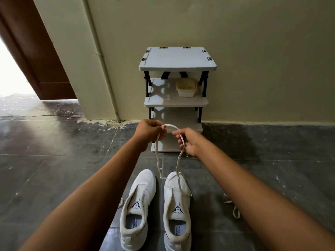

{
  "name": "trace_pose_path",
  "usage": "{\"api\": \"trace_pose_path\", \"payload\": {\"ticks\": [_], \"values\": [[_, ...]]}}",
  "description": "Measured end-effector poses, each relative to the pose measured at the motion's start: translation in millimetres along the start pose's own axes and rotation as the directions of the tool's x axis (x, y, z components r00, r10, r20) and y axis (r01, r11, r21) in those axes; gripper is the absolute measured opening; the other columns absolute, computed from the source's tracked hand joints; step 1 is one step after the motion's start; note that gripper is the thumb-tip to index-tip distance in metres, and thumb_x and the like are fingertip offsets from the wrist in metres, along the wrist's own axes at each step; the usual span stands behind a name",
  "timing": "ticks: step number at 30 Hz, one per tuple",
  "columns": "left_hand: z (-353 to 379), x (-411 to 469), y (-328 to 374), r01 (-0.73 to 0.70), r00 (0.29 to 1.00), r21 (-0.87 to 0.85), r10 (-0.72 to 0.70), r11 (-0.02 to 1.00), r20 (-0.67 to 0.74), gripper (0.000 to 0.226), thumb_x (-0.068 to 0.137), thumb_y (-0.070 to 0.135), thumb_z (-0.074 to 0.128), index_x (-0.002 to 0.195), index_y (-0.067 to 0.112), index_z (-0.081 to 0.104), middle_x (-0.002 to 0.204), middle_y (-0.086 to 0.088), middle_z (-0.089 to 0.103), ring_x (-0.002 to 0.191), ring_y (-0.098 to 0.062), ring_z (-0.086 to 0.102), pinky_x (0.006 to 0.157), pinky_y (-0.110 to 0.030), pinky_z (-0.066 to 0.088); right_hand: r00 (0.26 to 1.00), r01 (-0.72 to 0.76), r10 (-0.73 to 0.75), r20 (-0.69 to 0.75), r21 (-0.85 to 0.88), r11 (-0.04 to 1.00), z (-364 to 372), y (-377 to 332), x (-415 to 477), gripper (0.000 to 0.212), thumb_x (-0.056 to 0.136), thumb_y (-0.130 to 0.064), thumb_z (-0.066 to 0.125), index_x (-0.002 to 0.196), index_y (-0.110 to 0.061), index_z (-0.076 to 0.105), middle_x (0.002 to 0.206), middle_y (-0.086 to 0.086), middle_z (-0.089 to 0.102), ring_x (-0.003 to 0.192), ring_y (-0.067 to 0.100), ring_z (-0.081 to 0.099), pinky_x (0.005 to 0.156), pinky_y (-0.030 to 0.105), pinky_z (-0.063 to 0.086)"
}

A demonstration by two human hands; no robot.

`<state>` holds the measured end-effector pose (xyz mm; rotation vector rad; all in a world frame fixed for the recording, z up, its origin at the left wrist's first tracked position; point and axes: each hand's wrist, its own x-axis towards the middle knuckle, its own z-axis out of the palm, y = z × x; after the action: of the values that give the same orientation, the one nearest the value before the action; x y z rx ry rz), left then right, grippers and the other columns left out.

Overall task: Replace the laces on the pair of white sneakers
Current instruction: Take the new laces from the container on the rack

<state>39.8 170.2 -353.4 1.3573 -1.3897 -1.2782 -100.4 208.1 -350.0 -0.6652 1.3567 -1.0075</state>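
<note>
Two white sneakers stand side by side on the dark floor, toes pointing away from me: the left sneaker (138, 209) without a lace, the right sneaker (178, 211) with a white lace (178, 163) running through its lowest eyelets near the toe. Both ends of that lace rise to my hands. My left hand (149, 132) grips one strand, my right hand (190, 141) pinches the other, and a short loop of lace arches between them.
A small grey shelf rack (177, 60) stands against the cream wall straight ahead, with a lidded plastic box (186, 86) on its second tier. Another loose lace (234, 209) lies on the floor at the right. A brown door (34, 51) stands open at the left.
</note>
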Motion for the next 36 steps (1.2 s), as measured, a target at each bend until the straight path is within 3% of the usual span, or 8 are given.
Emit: {"api": "trace_pose_path", "payload": {"ticks": [4,8,10,17,19,24,30,36], "values": [[4,-3,2,-0.005,0.999,0.108,0.002,0.994,0.035,0.013,0.090,0.013,0.061,0.091,0.001,0.066,0.079,-0.013,0.069,0.067,-0.017,0.066,0.069,-0.028,0.058,0.997,0.053,-0.053,-0.060,0.004,0.999,0,4,3,0.034,0.094,-0.025,0.051,0.118,-0.002,0.060,0.062,-0.004,0.037,0.052,0.006,0.029,0.045,0.017,0.027],[9,-7,7,-0.024,0.994,0.169,0.005,0.985,0.111,0.011,0.087,0.012,0.065,0.079,0.004,0.067,0.082,-0.015,0.069,0.070,-0.019,0.062,0.078,-0.034,0.055,0.987,0.113,-0.114,-0.117,-0.008,0.994,1,4,4,0.019,0.094,-0.030,0.053,0.096,-0.014,0.064,0.066,-0.003,0.038,0.053,0.007,0.029,0.044,0.019,0.027],[11,-9,8,-0.032,0.988,0.196,0.002,0.980,0.154,0.012,0.086,0.012,0.066,0.077,0.005,0.067,0.082,-0.015,0.070,0.072,-0.019,0.063,0.079,-0.034,0.055,0.983,0.139,-0.139,-0.122,-0.010,0.990,0,5,5,0.019,0.094,-0.031,0.054,0.099,-0.016,0.065,0.066,-0.003,0.037,0.053,0.007,0.028,0.044,0.019,0.026],[10,-12,10,-0.012,0.972,0.199,-0.036,0.980,0.233,0.008,0.087,0.015,0.065,0.090,0.008,0.066,0.075,-0.007,0.067,0.067,-0.014,0.063,0.067,-0.025,0.056,0.967,0.228,-0.233,-0.108,-0.056,0.972,-1,3,0,0.017,0.095,-0.026,0.052,0.091,-0.020,0.067,0.065,-0.004,0.038,0.055,0.007,0.029,0.046,0.018,0.028],[8,-11,10,0.004,0.975,0.136,-0.034,0.991,0.219,0.013,0.089,0.021,0.063,0.096,0.011,0.063,0.081,-0.006,0.065,0.071,-0.014,0.063,0.065,-0.024,0.054,0.953,0.272,-0.283,-0.109,-0.108,0.956,-1,4,-2,0.017,0.095,-0.026,0.052,0.095,-0.019,0.067,0.068,-0.005,0.043,0.057,0.007,0.032,0.049,0.018,0.030],[7,-9,14,0.061,0.982,-0.015,-0.057,0.998,0.180,0.034,0.092,0.040,0.055,0.107,0.011,0.064,0.097,-0.007,0.066,0.089,-0.019,0.061,0.087,-0.034,0.049,0.898,0.419,-0.440,-0.018,-0.269,0.867,-1,7,-4,0.020,0.095,-0.022,0.052,0.102,-0.010,0.068,0.071,-0.009,0.055,0.061,0.002,0.041,0.050,0.013,0.034],[13,-9,16,0.047,0.996,-0.142,-0.035,0.989,0.086,0.029,0.090,0.026,0.059,0.103,0.000,0.064,0.086,-0.010,0.064,0.078,-0.016,0.058,0.073,-0.024,0.048,0.871,0.475,-0.492,0.021,-0.295,0.829,5,11,-2,0.013,0.091,-0.021,0.059,0.082,-0.018,0.067,0.056,-0.015,0.049,0.052,-0.002,0.042,0.049,0.012,0.032],[13,-8,15,0.045,0.999,-0.165,-0.047,0.985,-0.005,0.016,0.092,0.008,0.055,0.099,-0.003,0.064,0.076,-0.009,0.062,0.066,-0.014,0.056,0.062,-0.019,0.050,0.875,0.472,-0.480,0.066,-0.336,0.815,10,10,-2,0.019,0.092,-0.020,0.057,0.093,-0.008,0.071,0.072,-0.002,0.061,0.065,0.007,0.051,0.063,0.022,0.041]]}}
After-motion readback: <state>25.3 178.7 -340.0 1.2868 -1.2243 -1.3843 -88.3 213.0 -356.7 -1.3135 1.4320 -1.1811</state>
